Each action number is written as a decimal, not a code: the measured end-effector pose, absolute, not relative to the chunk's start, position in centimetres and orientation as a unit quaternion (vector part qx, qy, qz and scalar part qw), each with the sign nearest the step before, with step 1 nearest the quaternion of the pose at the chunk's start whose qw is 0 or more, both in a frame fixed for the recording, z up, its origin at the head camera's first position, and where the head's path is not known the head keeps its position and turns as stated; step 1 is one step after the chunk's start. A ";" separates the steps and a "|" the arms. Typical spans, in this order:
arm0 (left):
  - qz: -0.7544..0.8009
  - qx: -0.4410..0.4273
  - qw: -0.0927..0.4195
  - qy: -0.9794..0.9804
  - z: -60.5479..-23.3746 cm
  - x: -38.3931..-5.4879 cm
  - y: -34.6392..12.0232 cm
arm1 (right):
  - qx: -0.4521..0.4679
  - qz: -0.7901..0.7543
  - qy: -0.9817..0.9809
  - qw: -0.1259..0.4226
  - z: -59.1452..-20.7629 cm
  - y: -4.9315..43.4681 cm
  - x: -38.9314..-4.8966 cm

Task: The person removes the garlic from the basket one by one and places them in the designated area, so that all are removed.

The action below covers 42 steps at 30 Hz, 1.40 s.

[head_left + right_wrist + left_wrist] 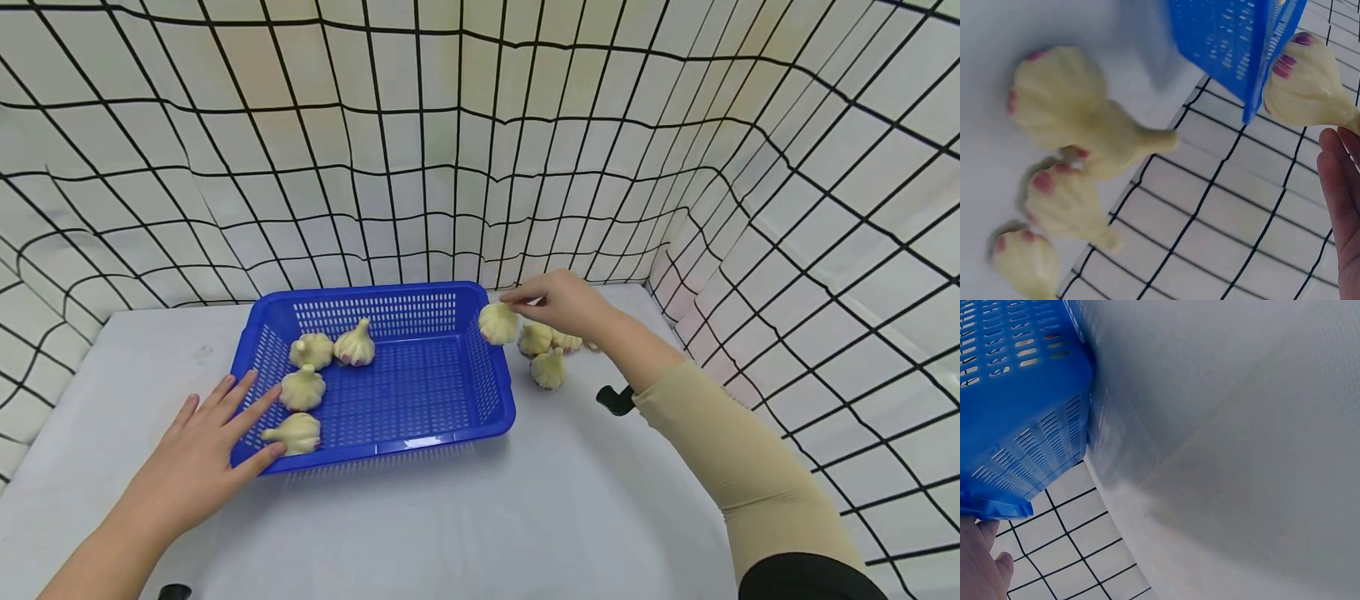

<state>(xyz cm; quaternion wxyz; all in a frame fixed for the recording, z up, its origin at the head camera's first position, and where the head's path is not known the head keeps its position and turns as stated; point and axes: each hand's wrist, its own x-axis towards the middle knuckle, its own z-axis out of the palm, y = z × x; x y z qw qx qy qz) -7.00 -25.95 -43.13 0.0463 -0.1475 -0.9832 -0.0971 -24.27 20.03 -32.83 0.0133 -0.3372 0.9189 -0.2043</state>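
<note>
By its stem, my right hand pinches a garlic bulb, held up at the right rim of the blue basket. In the right wrist view this bulb shows purple marks and hangs close to the basket wall. My left hand, fingers spread and straight, rests on the basket's left rim. Inside the basket, along its left part, lie several garlic bulbs. The left wrist view catches only a few fingers at the basket's rim.
Right of the basket, more garlic bulbs lie grouped on the white table. A black object is partly covered by the right forearm. Black netting over white cloth rises behind the table and at both sides.
</note>
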 end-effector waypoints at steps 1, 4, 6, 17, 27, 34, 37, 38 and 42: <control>-0.098 -0.147 0.046 -0.983 -43.1 -7.0 -25.9 | -0.329 -0.207 0.921 0.012 -33.0 20.6 -24.1; -0.099 -0.148 0.047 -0.983 -43.2 -7.0 -26.0 | -0.305 -0.213 0.928 0.013 -33.5 22.1 -23.8; -0.101 -0.149 0.049 -0.982 -43.1 -7.0 -26.0 | -0.288 -0.218 0.932 0.012 -33.9 23.0 -23.7; -0.105 -0.152 0.052 -0.981 -43.1 -7.0 -26.1 | -0.188 -0.248 0.950 0.020 -36.7 28.9 -22.7; -0.105 -0.149 0.048 -0.982 -43.2 -7.0 -26.1 | -0.149 -0.248 0.957 0.011 -38.3 32.7 -22.1; -0.107 -0.148 0.049 -0.982 -43.2 -7.0 -26.1 | -0.123 -0.242 0.962 0.033 -39.7 33.2 -22.1; -0.108 -0.149 0.049 -0.982 -43.2 -7.0 -26.1 | -0.126 -0.246 0.960 0.045 -40.6 33.2 -22.3; -0.109 -0.149 0.049 -0.982 -43.2 -7.0 -26.1 | -0.126 -0.249 0.959 0.051 -40.8 33.2 -22.4; -0.111 -0.150 0.048 -0.981 -43.2 -7.1 -26.1 | -0.121 -0.240 0.961 0.065 -41.6 32.9 -22.7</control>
